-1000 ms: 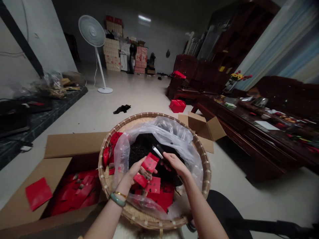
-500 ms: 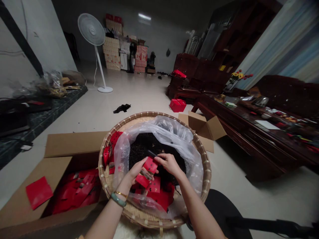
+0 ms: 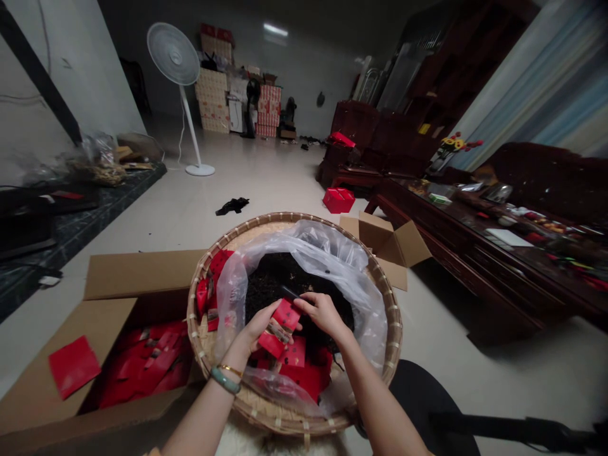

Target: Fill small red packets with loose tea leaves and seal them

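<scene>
My left hand (image 3: 259,328) is closed around a small red packet (image 3: 286,313) with dark marks and a pale printed band. My right hand (image 3: 323,311) is beside the packet, its thumb and fingers pinched on a short black rod-like tool (image 3: 289,292); its far end is hard to make out. Both hands are over a clear plastic bag (image 3: 232,285) spread open in a round woven bamboo basket (image 3: 394,310). Dark loose material (image 3: 266,272), resembling tea leaves, fills the bag's middle. More red packets (image 3: 304,373) lie at its near side, partly hidden beneath my left hand.
Left of the basket stands an open cardboard box (image 3: 109,310) holding many red packets (image 3: 142,367). Another open carton (image 3: 396,244) sits at right, by a dark wooden table (image 3: 441,247). A black round base (image 3: 427,405) is at lower right; a white fan (image 3: 190,126) stands farther back.
</scene>
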The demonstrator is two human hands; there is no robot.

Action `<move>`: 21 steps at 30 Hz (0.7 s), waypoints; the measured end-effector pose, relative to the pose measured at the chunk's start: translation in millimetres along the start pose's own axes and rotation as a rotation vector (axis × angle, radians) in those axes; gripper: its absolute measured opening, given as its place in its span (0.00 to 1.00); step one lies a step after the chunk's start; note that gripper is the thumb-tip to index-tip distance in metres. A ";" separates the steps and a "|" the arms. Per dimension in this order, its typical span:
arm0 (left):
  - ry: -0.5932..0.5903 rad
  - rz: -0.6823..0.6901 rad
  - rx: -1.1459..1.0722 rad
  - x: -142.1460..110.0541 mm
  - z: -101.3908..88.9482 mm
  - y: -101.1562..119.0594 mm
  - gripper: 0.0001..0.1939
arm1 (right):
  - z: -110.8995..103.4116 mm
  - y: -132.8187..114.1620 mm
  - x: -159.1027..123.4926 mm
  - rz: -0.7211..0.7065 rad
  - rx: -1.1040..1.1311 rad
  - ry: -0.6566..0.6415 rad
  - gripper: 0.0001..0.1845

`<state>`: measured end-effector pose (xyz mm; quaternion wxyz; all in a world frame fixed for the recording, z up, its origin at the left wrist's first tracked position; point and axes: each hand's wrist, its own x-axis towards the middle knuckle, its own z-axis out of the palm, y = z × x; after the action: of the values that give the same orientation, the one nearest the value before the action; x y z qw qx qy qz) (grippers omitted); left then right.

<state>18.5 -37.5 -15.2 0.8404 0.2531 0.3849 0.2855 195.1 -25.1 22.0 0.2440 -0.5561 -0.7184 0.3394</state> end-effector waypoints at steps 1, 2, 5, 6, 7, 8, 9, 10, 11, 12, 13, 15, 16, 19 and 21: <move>-0.002 -0.001 0.000 0.2 0.0 -0.1 0.29 | 0.0 0.0 -0.1 0.001 0.001 0.006 0.18; -0.005 -0.001 -0.001 0.2 0.2 -0.1 0.29 | 0.1 0.0 -0.2 0.003 0.001 0.012 0.17; -0.006 -0.003 -0.008 -0.7 1.7 0.2 0.28 | 0.2 0.2 -0.5 0.015 -0.010 0.023 0.17; -0.004 -0.001 -0.011 -1.3 2.4 0.4 0.28 | 0.3 0.2 -0.5 0.020 -0.015 0.025 0.17; -0.001 0.003 -0.013 -2.0 3.1 0.7 0.28 | 0.4 0.3 -0.6 0.023 -0.019 0.025 0.17; 0.002 0.008 -0.015 -2.7 3.8 1.0 0.28 | 0.5 0.5 -0.6 0.023 -0.021 0.026 0.17; 0.004 0.011 -0.017 -3.4 4.4 1.3 0.28 | 0.6 0.7 -0.5 0.022 -0.020 0.026 0.17; 0.005 0.011 -0.018 -4.0 4.8 1.5 0.28 | 0.8 1.0 -0.5 0.020 -0.017 0.026 0.17; 0.004 0.013 -0.020 -4.6 5.2 1.6 0.28 | 1.1 1.4 -0.4 0.019 -0.014 0.025 0.17; -0.001 0.014 -0.022 -5.0 5.4 1.7 0.28 | 1.5 1.9 -0.4 0.016 -0.011 0.025 0.17; -0.005 0.015 -0.023 -5.4 5.6 1.7 0.28 | 1.9 2.4 -0.3 0.015 -0.010 0.025 0.17; -0.006 0.019 -0.022 -5.9 5.8 1.7 0.27 | 2.6 3.3 -0.4 0.015 -0.008 0.028 0.18; -0.005 0.020 -0.020 -6.0 5.9 1.7 0.27 | 2.9 3.6 -0.5 0.014 -0.009 0.030 0.18; -0.005 0.013 -0.012 -5.8 6.0 1.7 0.28 | 3.0 3.6 -1.4 0.015 -0.008 0.032 0.18; -0.004 0.002 -0.011 -5.1 5.9 1.5 0.28 | 2.6 2.9 -2.4 0.017 -0.004 0.028 0.18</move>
<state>20.0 -41.1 -8.2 0.8424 0.2495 0.3812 0.2879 195.8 -27.6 18.1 0.2502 -0.5673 -0.7109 0.3321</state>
